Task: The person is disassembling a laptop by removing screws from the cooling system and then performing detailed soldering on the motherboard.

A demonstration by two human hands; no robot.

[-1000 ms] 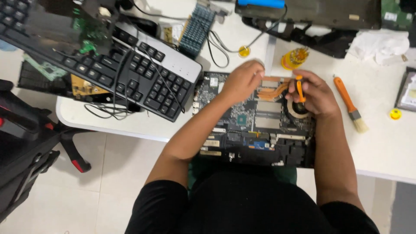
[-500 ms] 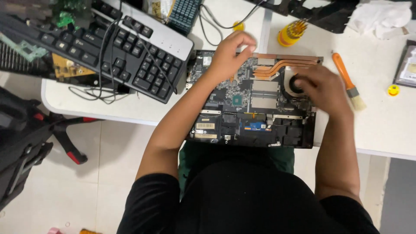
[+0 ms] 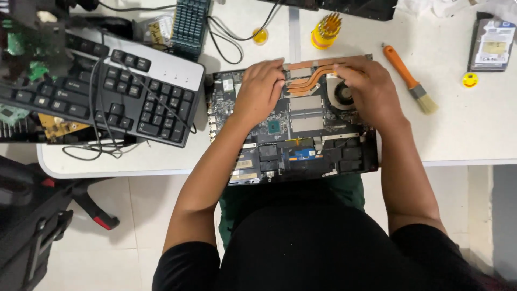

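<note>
An opened laptop [image 3: 301,145] lies at the table's front edge with its circuit board, copper heat pipes [image 3: 309,75] and round fan [image 3: 340,96] exposed. My left hand [image 3: 261,91] lies flat on the board's upper left part, fingertips touching the left end of the heat pipes and holding nothing. My right hand [image 3: 369,91] is curled over the fan and the right end of the pipes. Whatever its fingers hold is hidden under the hand.
A black keyboard [image 3: 107,91] with cables and loose circuit boards is stacked on the left. An orange-handled brush [image 3: 410,78] lies right of the laptop, with a hard drive [image 3: 490,43] beyond it. A yellow screwdriver-bit holder [image 3: 326,29] stands behind. A black chair [image 3: 32,215] is at lower left.
The view shifted so the laptop sits lower in frame. My right hand held an orange screwdriver upright over the fan a second ago; now the hand covers the fan and the tool is out of sight.
</note>
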